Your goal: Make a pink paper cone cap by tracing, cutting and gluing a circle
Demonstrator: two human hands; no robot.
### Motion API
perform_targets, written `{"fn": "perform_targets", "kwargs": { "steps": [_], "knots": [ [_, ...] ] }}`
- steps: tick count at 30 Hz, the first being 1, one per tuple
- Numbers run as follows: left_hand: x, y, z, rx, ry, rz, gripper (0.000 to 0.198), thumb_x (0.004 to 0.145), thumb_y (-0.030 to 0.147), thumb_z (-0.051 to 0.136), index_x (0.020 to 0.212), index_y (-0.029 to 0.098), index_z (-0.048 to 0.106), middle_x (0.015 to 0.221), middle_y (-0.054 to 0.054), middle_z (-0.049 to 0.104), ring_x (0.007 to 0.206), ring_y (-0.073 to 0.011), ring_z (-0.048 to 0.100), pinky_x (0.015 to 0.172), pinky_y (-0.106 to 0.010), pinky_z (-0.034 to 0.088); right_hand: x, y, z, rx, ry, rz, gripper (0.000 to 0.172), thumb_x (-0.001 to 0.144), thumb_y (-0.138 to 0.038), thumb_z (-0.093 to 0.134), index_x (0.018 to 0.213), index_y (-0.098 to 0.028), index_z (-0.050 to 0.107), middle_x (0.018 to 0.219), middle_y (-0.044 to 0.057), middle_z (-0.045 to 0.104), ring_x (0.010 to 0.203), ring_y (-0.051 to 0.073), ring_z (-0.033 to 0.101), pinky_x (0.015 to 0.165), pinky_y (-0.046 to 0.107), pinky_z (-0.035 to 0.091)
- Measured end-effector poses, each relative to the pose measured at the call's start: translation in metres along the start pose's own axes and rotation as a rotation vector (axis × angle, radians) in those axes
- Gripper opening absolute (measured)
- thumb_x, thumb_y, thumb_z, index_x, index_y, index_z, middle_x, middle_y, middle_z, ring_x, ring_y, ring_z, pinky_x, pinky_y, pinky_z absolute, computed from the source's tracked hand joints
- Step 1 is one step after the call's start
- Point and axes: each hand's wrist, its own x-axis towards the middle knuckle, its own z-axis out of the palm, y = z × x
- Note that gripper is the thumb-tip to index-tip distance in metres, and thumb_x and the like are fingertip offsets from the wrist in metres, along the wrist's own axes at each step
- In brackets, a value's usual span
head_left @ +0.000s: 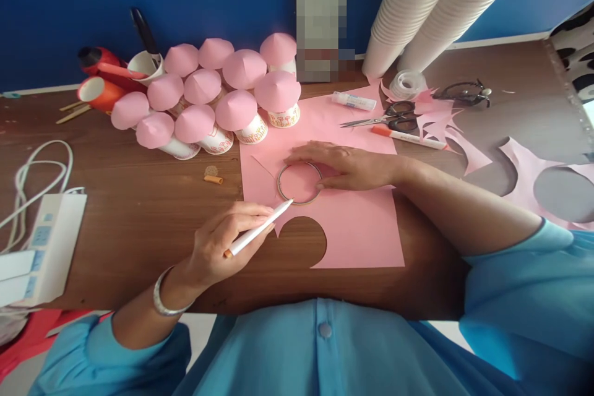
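Note:
In my left hand (232, 238) is a white marker (260, 232), its tip at the lower edge of a thin ring (279, 189). The ring lies flat on a pink paper sheet (362, 229) that has a round cut-out along its near edge. My right hand (346, 164) lies flat with fingers stretched over the ring's far edge and the thumb against its right side. A small orange marker cap (213, 179) lies on the table left of the sheet.
Several paper cups with pink cone tops (195, 124) stand at back left. Scissors (385, 116), a glue stick (353, 101), an orange-capped marker (408, 137), tape (408, 83) and pink scraps (515, 167) lie right. Tall cup stacks (408, 12) stand behind; a power strip (60, 241) lies left.

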Motion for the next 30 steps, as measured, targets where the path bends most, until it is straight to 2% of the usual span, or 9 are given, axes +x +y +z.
{"fn": "perform_targets", "kwargs": {
  "steps": [5,8,11,16,20,24,27,30],
  "knots": [
    [0.001,0.006,0.007,-0.045,-0.049,0.041,0.033,0.082,0.007,0.08,0.107,0.023,0.066,0.094,-0.004,0.082,0.085,-0.0207,0.082,0.077,-0.029,0.07,0.0,0.0,-0.001,0.023,0.009,0.021,0.059,0.093,-0.024,0.065,0.151,-0.03,0.053,0.154,0.005,0.059,0.148,0.026,0.05,0.126,0.051,0.038],
    [0.0,0.007,0.009,-0.066,-0.062,0.043,0.034,0.081,0.007,0.081,0.107,0.023,0.066,0.096,-0.005,0.083,0.085,-0.0214,0.082,0.079,-0.03,0.071,0.0,-0.002,-0.004,0.025,-0.011,0.039,0.064,0.09,-0.029,0.071,0.151,-0.031,0.052,0.156,0.004,0.057,0.15,0.027,0.047,0.126,0.05,0.037],
    [0.0,0.007,0.007,-0.038,-0.053,0.035,0.034,0.081,0.006,0.081,0.107,0.022,0.066,0.094,-0.005,0.083,0.084,-0.0215,0.082,0.077,-0.029,0.07,0.0,-0.005,-0.004,0.01,-0.012,0.063,0.067,0.088,-0.036,0.076,0.15,-0.031,0.053,0.156,0.005,0.058,0.15,0.028,0.047,0.127,0.05,0.037],
    [-0.003,0.006,-0.001,0.004,0.015,-0.026,0.032,0.081,0.007,0.08,0.104,0.024,0.067,0.095,-0.003,0.082,0.082,-0.0206,0.081,0.072,-0.028,0.068,-0.002,-0.008,0.0,0.006,0.036,0.101,0.067,0.087,-0.039,0.078,0.149,-0.033,0.054,0.154,0.006,0.06,0.144,0.03,0.055,0.121,0.052,0.044],
    [-0.005,0.006,-0.005,-0.13,0.084,-0.25,0.025,0.082,0.008,0.08,0.097,0.022,0.067,0.097,-0.004,0.08,0.088,-0.0191,0.079,0.077,-0.03,0.066,-0.004,-0.007,0.003,0.0,0.105,0.111,0.07,0.086,-0.042,0.078,0.151,-0.033,0.052,0.151,0.009,0.061,0.139,0.031,0.059,0.118,0.053,0.048],
    [0.0,-0.002,-0.008,-0.499,0.255,-0.573,0.016,0.086,0.017,0.081,0.089,0.019,0.065,0.096,-0.004,0.076,0.084,-0.0171,0.077,0.076,-0.031,0.066,-0.009,-0.007,-0.002,0.024,0.243,0.098,0.076,0.085,-0.043,0.079,0.153,-0.029,0.049,0.151,0.012,0.06,0.141,0.033,0.056,0.119,0.058,0.046],
    [0.007,-0.011,-0.012,-0.786,0.412,-0.779,0.023,0.083,0.029,0.085,0.084,0.018,0.065,0.093,-0.001,0.074,0.074,-0.0124,0.074,0.073,-0.028,0.065,-0.012,-0.006,-0.006,0.055,0.343,0.162,0.076,0.084,-0.047,0.082,0.151,-0.028,0.051,0.151,0.013,0.06,0.139,0.035,0.058,0.117,0.061,0.048],
    [0.01,-0.018,-0.015,-0.946,0.466,-0.889,0.029,0.081,0.035,0.087,0.081,0.017,0.064,0.081,0.001,0.072,0.072,-0.0105,0.072,0.07,-0.022,0.063,-0.013,-0.003,-0.007,0.055,0.401,0.222,0.073,0.082,-0.048,0.084,0.146,-0.026,0.055,0.149,0.014,0.061,0.138,0.036,0.059,0.118,0.062,0.048]
  ]
}}
